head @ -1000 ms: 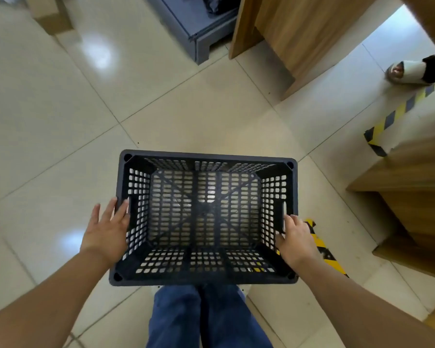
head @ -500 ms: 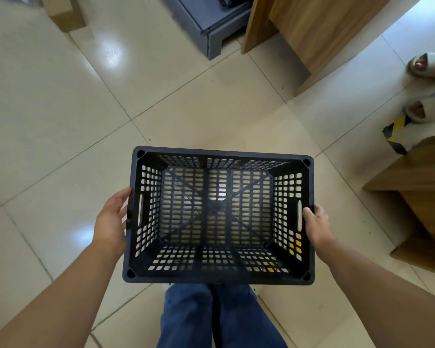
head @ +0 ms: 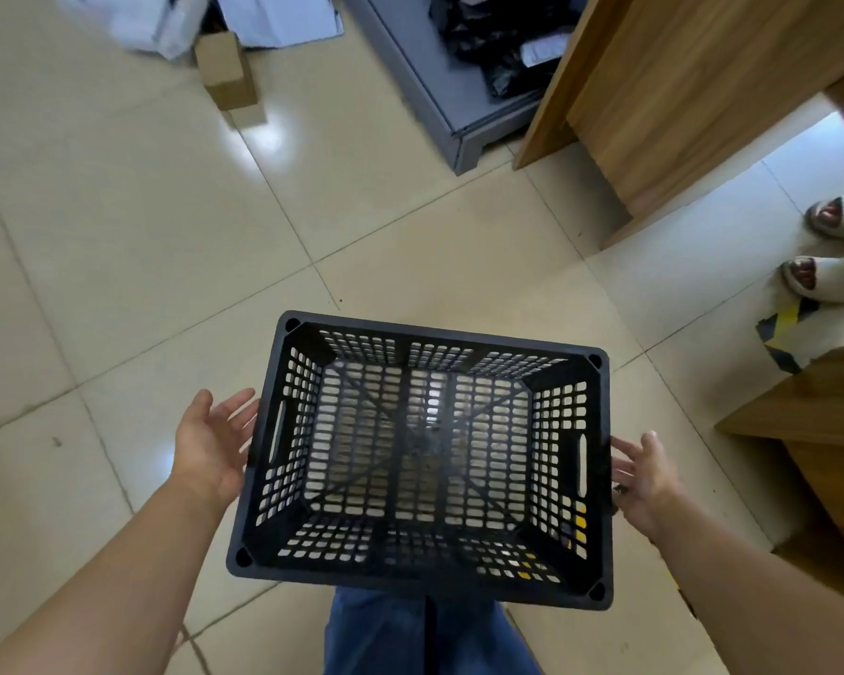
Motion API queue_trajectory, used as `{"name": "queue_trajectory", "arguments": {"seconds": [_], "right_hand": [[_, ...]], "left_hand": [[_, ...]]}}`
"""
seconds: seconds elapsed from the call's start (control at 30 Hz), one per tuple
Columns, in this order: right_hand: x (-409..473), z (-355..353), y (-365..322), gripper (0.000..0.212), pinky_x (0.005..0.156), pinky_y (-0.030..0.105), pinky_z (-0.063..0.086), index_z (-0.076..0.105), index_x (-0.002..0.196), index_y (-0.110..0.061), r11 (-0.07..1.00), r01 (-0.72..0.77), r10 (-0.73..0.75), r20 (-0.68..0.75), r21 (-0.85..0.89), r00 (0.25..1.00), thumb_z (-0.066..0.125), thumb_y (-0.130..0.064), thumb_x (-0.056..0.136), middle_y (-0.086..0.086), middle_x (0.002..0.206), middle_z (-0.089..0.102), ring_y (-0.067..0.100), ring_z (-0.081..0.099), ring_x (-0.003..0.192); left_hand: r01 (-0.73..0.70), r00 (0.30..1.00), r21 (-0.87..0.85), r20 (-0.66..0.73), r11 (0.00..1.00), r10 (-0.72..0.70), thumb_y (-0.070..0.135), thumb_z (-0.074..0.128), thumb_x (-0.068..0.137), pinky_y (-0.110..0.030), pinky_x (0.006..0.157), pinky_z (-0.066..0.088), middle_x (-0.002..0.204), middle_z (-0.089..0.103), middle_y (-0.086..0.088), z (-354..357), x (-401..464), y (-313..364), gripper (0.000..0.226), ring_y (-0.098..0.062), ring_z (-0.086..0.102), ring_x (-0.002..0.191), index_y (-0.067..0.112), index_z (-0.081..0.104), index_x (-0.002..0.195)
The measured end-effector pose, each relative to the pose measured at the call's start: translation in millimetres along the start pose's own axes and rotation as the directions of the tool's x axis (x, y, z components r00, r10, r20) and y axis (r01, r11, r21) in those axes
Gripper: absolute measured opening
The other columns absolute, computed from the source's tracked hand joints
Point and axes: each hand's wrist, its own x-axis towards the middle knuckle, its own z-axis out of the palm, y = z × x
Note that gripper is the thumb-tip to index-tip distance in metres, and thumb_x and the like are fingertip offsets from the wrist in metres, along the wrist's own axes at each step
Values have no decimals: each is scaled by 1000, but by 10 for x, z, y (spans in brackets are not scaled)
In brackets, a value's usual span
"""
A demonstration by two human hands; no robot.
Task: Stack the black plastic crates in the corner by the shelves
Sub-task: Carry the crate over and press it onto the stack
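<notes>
A black plastic crate point(head: 600, 479) with perforated walls hangs tilted in the air in front of my jeans. Its open top faces me and the floor shows through its mesh bottom. My left hand point(head: 210, 445) is beside the crate's left wall, palm turned up, fingers spread, fingertips just at the rim. My right hand point(head: 646, 472) is beside the right wall, likewise spread, with its fingertips at the rim near the handle slot. Neither hand is curled into a handle slot.
A grey metal shelf base point(head: 439, 90) with black bags stands ahead, next to a wooden cabinet point(head: 678, 99). More wooden furniture point(head: 810, 431) is at right, by hazard tape point(head: 780, 333) and another person's sandalled feet point(head: 819, 275). A cardboard box point(head: 225, 70) lies ahead at left.
Both hands have let go of the crate's handle slots and spread their fingers. The crate has turned clockwise and tilted. My view has shifted forward, showing more of the shelf base.
</notes>
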Motion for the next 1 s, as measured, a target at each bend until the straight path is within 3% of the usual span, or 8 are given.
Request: {"name": "queue_trajectory", "arguments": {"seconds": [0.07,0.17,0.2,0.3,0.53,0.63,0.8,1.0], "right_hand": [[-187,42,-54,64,88,44,37,51,126,-8,1000,-12,12,-9,22,1000,15,-52,96,14,101,54,29,49,104],[-540,140,-176,63,74,38,40,56,119,-7,1000,16,-16,-43,-6,999,15,-50,96,14,92,54,25,51,84],[-673,176,-232,62,76,38,40,57,117,-7,999,27,-28,-49,-24,998,15,-49,96,14,91,55,24,51,81],[-1135,305,-438,61,82,42,36,59,110,-7,995,61,-64,-37,-77,997,16,-49,97,14,89,56,25,52,79],[-2390,736,-908,60,64,36,38,59,93,-9,970,144,-128,91,-197,988,14,-49,97,14,84,57,25,51,74],[-2880,933,-1043,57,67,37,40,58,91,-9,950,191,-158,148,-247,976,17,-48,98,14,83,57,25,51,74],[-3547,1316,-1141,55,84,44,41,57,99,-9,889,295,-216,248,-349,944,20,-49,97,16,93,59,27,54,83],[-4115,1865,-1137,55,79,45,42,56,98,-11,769,418,-245,381,-483,892,22,-53,95,19,95,60,30,56,86]], "left_hand": [[4,1000,-28,-12,1000,-4,56,24,91,-37,74,40,111,64,-2,-83,-197,139,56,-16,56,101,17,63,103],[3,1000,-90,-11,996,-4,59,21,91,-38,77,38,110,63,-2,-247,-518,377,61,-16,55,102,15,60,110],[2,1000,-104,-12,995,-3,59,20,91,-38,78,37,110,63,-2,-309,-629,463,63,-16,54,101,14,60,111],[-9,1000,-138,-24,990,6,60,18,91,-38,77,37,108,63,-3,-508,-979,743,64,-16,55,96,13,60,105],[-51,997,-220,-67,974,37,57,17,92,-37,83,34,122,55,-7,-1144,-1844,1362,64,-20,48,107,11,55,115],[-73,995,-278,-88,958,51,57,16,92,-37,88,32,132,52,-9,-1478,-2179,1544,65,-20,46,109,10,54,114],[-113,992,-390,-100,914,80,63,14,90,-41,108,22,143,43,-13,-2014,-2716,1687,79,-24,38,129,4,42,134],[-165,975,-472,-210,866,71,68,16,87,-45,99,30,131,53,-15,-2568,-3307,1610,81,-27,47,118,5,51,125]]}}
